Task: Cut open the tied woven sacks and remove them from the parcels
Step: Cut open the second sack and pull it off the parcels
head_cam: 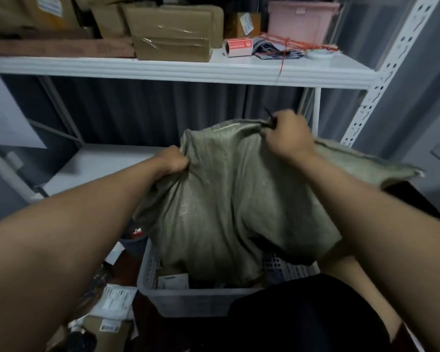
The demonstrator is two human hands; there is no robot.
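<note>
Gripping a grey-green woven plastic sack (229, 199) from either side, both bare hands appear in the single head view, raised in front of a white metal shelving unit (178, 69). The left hand (173, 160) is closed in a fist around a bunched fold at the sack's upper left edge. The right hand (287, 134) is curled around the gathered upper right corner, where a short dark tie or tool tip (269, 116) projects past the knuckles; which of the two it is cannot be told. The sack hangs slack between the hands, its lower end draping into a pale grey perforated plastic basket (188, 299) on the floor, and a frayed flap of it trails to the right beneath the right forearm. A labelled parcel (173, 280) lies inside the basket, against the sack's lower edge. More labelled packets (114, 302) lie on the floor left of the basket. On the upper shelf stand taped brown cardboard boxes (170, 34), a red-and-white label roll (239, 47) and a pink plastic crate (300, 21).
</note>
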